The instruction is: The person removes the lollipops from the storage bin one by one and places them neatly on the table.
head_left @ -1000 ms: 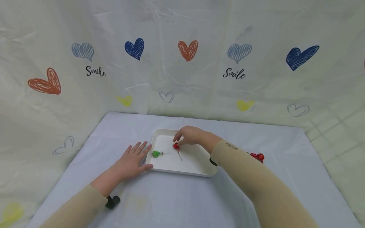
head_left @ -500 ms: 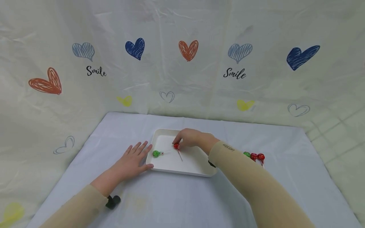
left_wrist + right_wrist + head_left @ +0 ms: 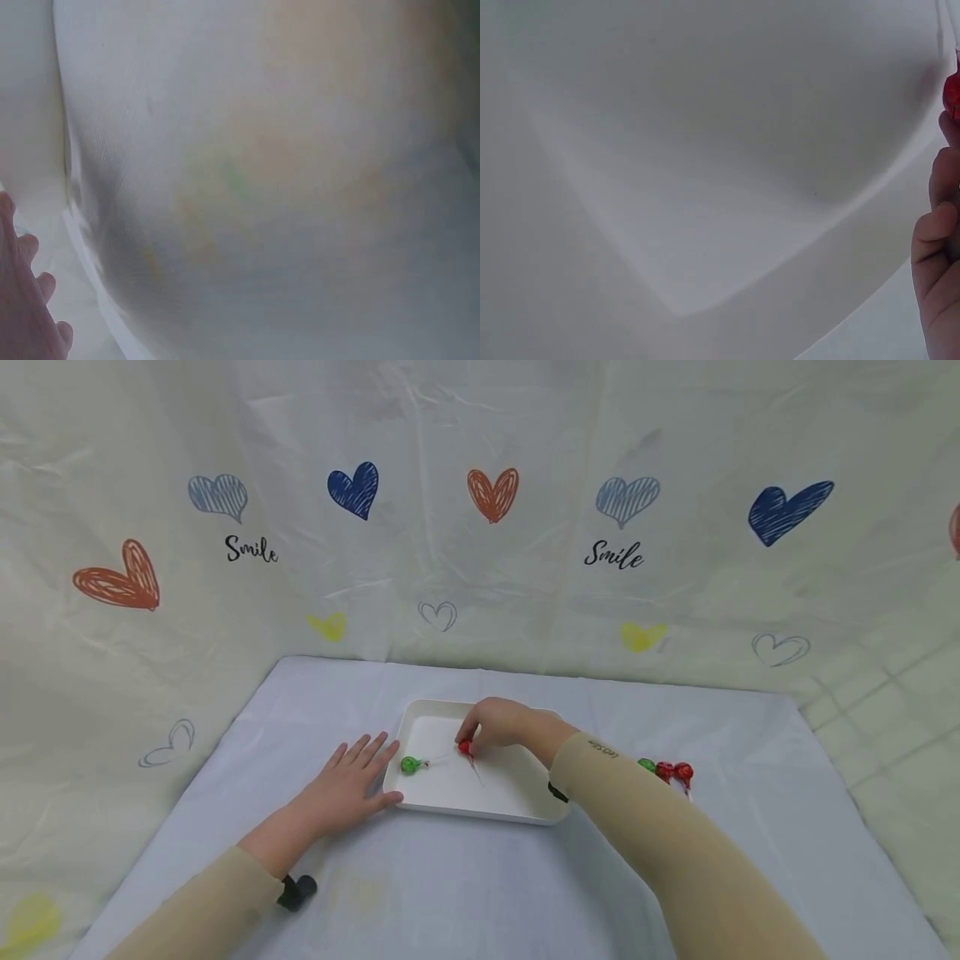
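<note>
In the head view, a shallow white tray lies on the table. My right hand reaches in over its far side and pinches the head of a red-wrapped lollipop, whose thin stick points toward me. That same lollipop shows at the right edge of the right wrist view, by the fingertips. Left of it in the tray, a green-wrapped lollipop lies on its side, stick to the right. My left hand is spread flat, its fingertips and thumb at the tray's left edge.
To the right of the tray, partly behind my right sleeve, lie a green lollipop and two red lollipops. A white cloth covers the table. Behind it hangs a pale sheet printed with hearts.
My right fingers have come down and closed around the red lollipop's head, which has shifted slightly. The right forearm moved a little left, uncovering the lollipops on the right. My left hand stayed put.
</note>
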Motion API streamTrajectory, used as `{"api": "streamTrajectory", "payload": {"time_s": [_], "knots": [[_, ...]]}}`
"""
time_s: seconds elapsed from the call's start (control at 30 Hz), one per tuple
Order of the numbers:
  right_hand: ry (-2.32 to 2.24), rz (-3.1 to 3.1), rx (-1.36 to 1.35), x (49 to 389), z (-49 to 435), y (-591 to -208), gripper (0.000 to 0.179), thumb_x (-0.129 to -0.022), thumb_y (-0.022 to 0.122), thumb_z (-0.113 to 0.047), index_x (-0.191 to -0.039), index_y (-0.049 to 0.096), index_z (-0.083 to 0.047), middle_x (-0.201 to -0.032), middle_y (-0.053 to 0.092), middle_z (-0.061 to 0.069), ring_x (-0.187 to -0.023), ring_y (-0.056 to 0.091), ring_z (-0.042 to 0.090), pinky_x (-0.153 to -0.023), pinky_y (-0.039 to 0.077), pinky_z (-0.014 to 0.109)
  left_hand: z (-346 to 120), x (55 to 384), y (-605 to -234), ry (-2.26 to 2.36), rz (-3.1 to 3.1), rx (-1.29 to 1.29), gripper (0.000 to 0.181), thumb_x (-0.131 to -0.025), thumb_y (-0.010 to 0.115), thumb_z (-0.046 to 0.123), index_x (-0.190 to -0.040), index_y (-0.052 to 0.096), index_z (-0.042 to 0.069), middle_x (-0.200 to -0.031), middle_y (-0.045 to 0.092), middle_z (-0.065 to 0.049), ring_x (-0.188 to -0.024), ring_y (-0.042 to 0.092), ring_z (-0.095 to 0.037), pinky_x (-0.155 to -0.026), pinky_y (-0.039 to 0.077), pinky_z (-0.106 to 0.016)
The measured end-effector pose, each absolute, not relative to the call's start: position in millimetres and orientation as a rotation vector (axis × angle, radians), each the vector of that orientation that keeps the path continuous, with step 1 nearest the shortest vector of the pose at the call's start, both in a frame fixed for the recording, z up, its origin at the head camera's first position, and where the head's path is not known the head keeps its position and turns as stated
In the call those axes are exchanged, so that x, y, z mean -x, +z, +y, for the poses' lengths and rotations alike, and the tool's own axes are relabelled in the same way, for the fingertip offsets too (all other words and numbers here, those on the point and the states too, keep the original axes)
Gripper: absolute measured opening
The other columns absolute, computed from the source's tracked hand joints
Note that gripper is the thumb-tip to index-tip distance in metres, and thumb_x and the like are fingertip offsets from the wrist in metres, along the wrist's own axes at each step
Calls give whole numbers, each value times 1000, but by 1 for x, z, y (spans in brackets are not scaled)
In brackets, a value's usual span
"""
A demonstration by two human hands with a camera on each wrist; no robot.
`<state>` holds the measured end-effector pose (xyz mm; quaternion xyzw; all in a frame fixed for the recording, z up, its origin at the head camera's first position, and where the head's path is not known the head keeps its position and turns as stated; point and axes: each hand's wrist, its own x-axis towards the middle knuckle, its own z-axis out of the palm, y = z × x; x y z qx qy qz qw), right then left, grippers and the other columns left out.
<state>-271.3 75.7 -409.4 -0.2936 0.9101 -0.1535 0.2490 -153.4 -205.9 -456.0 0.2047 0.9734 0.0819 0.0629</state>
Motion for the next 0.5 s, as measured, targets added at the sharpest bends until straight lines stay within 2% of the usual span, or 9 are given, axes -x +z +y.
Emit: {"api": "streamTrajectory", "payload": {"time_s": [0.5], "knots": [[-470,2522,841,271,92,-391,27,-91,74,-21,-117,75,-27,-105,69,-16,-103,59,8,-90,49,28,-210,155,-464,280,2960,-639,94,-89,37,79,-160,19,19,-166,14,-9,-151,10,-35,-119,6,-58]]}}
